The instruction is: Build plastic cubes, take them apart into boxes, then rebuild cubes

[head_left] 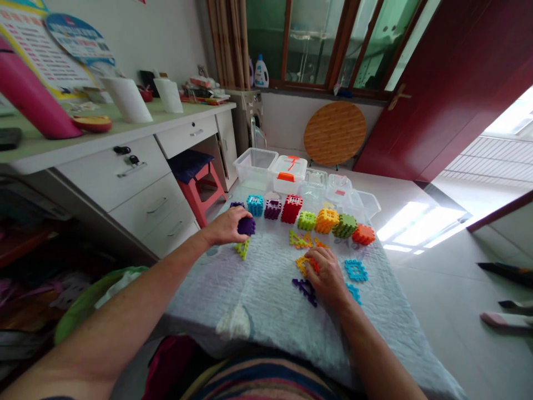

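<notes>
My left hand (227, 226) is closed round a dark purple block cube (247, 225) at the left of a cloth-covered table (266, 311). My right hand (328, 273) rests fingers-down on loose flat pieces, its fingertips pinching an orange-and-yellow piece (306, 264); a purple flat piece (305, 289) lies by its wrist. Behind the hands runs a row of assembled cubes: blue (255, 205), purple (272, 209), red (291, 208), green (306, 220), orange (326, 220), green (344, 225), red-orange (363, 234). Blue flat pieces (356, 270) lie to the right.
Clear plastic boxes (289, 173) stand at the table's far edge. A white desk with drawers (137, 178) and a red stool (200, 189) are on the left. A round wooden tabletop (335, 132) leans on the far wall. A red door (453, 83) is at the right.
</notes>
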Available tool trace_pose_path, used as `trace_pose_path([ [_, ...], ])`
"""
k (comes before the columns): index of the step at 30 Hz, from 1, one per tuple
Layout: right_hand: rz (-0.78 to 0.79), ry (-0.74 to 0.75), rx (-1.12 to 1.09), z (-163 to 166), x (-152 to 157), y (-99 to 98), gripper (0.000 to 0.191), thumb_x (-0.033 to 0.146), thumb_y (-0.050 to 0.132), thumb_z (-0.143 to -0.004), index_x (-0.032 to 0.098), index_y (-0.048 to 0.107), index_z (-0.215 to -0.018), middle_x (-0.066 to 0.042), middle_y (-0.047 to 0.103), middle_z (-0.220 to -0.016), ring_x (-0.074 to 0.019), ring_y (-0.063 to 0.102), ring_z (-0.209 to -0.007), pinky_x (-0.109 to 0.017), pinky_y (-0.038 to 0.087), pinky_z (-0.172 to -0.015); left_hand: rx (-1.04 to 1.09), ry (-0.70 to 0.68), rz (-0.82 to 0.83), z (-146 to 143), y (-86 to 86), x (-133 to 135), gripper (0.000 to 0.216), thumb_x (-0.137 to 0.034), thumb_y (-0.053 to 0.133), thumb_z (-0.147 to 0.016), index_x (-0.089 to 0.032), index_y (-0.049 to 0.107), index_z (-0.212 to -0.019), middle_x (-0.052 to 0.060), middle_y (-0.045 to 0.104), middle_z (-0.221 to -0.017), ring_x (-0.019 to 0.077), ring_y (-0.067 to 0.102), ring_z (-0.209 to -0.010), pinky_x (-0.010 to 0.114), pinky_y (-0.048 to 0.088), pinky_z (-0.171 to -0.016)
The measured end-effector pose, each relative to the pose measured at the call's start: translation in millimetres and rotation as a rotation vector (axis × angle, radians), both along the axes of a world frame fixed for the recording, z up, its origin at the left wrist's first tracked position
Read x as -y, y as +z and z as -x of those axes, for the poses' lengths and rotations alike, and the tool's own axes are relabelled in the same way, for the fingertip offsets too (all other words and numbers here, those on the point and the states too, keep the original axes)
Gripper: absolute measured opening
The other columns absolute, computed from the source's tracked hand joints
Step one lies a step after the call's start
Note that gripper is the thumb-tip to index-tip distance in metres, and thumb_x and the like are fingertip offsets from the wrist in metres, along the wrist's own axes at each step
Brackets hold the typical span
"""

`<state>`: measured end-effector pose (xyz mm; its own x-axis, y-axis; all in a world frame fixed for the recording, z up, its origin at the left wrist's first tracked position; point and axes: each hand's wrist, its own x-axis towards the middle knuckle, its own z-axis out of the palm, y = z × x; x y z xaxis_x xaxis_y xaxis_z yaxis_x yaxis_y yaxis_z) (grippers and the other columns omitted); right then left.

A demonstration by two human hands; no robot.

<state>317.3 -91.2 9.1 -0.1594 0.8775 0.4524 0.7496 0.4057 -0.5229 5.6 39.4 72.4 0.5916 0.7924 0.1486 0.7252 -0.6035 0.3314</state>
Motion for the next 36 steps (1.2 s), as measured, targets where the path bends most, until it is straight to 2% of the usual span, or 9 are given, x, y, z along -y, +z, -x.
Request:
trace_pose_path([
  [5, 0.002, 0.007, 0.006, 1.0, -0.4, -2.3, 0.014, 0.013, 0.056, -0.084, 0.022, 0.065, -0.091, -0.006, 0.067, -0.097, -0.0232, 0.059, -0.095, -0.039, 0.043, -0.09, -0.089, 0.144, 0.021, 41.5, -0.7, -59.0, 0.056, -0.038, 0.067, -0.061, -0.017, 0.064, -0.113, 0.008, 0.062, -0.11, 0.0254, 0.06, -0.105, 0.033, 0.046, -0.097],
  [8, 0.015, 0.003, 0.007, -0.1, -0.4, -1.7, 0.014, 0.013, 0.055, -0.084, 0.022, 0.064, -0.091, -0.006, 0.067, -0.097, -0.0231, 0.059, -0.095, -0.039, 0.043, -0.09, -0.158, 0.176, 0.058, 48.1, -3.0, -85.9, 0.059, -0.04, 0.068, -0.059, -0.016, 0.065, -0.113, 0.009, 0.063, -0.109, 0.0263, 0.061, -0.104, 0.032, 0.047, -0.095],
  [11, 0.019, -0.009, 0.018, -0.9, -0.5, -0.8, 0.013, 0.015, 0.055, -0.085, 0.023, 0.064, -0.09, -0.006, 0.067, -0.097, -0.0234, 0.059, -0.095, -0.04, 0.043, -0.091, -0.199, 0.155, 0.072, 46.4, -3.6, -100.7, 0.06, -0.041, 0.066, -0.059, -0.014, 0.065, -0.113, 0.01, 0.064, -0.108, 0.0257, 0.062, -0.1, 0.03, 0.047, -0.091],
  [16, 0.024, -0.009, 0.028, 0.5, -0.5, -0.2, 0.011, 0.017, 0.056, -0.087, 0.023, 0.064, -0.09, -0.006, 0.066, -0.096, -0.0227, 0.058, -0.093, -0.039, 0.043, -0.088, -0.24, 0.099, 0.082, 40.1, -2.5, -109.6, 0.058, -0.039, 0.065, -0.058, -0.014, 0.067, -0.11, 0.009, 0.065, -0.107, 0.0251, 0.061, -0.099, 0.029, 0.048, -0.088],
  [28, 0.043, -0.013, 0.036, 1.0, -1.1, -1.2, 0.011, 0.018, 0.055, -0.087, 0.023, 0.064, -0.092, -0.006, 0.066, -0.098, -0.0238, 0.057, -0.095, -0.04, 0.044, -0.089, -0.235, 0.061, 0.15, 37.5, -9.5, -121.7, 0.058, -0.033, 0.063, -0.056, -0.014, 0.066, -0.111, 0.008, 0.064, -0.108, 0.0247, 0.06, -0.101, 0.028, 0.047, -0.09],
  [32, 0.049, -0.016, 0.035, 1.3, -1.4, -1.1, 0.011, 0.018, 0.055, -0.088, 0.023, 0.064, -0.092, -0.007, 0.066, -0.098, -0.0237, 0.057, -0.096, -0.04, 0.044, -0.088, -0.209, 0.049, 0.163, 39.8, -13.5, -122.4, 0.069, -0.035, 0.064, -0.057, -0.012, 0.06, -0.122, 0.01, 0.062, -0.117, 0.0262, 0.058, -0.109, 0.029, 0.046, -0.096],
  [36, 0.049, -0.017, 0.037, 1.5, -0.9, -0.1, 0.011, 0.017, 0.056, -0.087, 0.023, 0.064, -0.091, -0.006, 0.066, -0.097, -0.0232, 0.057, -0.096, -0.039, 0.044, -0.089, -0.175, 0.124, 0.122, 44.5, -16.6, -116.6, 0.087, -0.041, 0.071, -0.057, -0.011, 0.049, -0.135, 0.014, 0.053, -0.133, 0.0305, 0.052, -0.123, 0.034, 0.039, -0.107],
])
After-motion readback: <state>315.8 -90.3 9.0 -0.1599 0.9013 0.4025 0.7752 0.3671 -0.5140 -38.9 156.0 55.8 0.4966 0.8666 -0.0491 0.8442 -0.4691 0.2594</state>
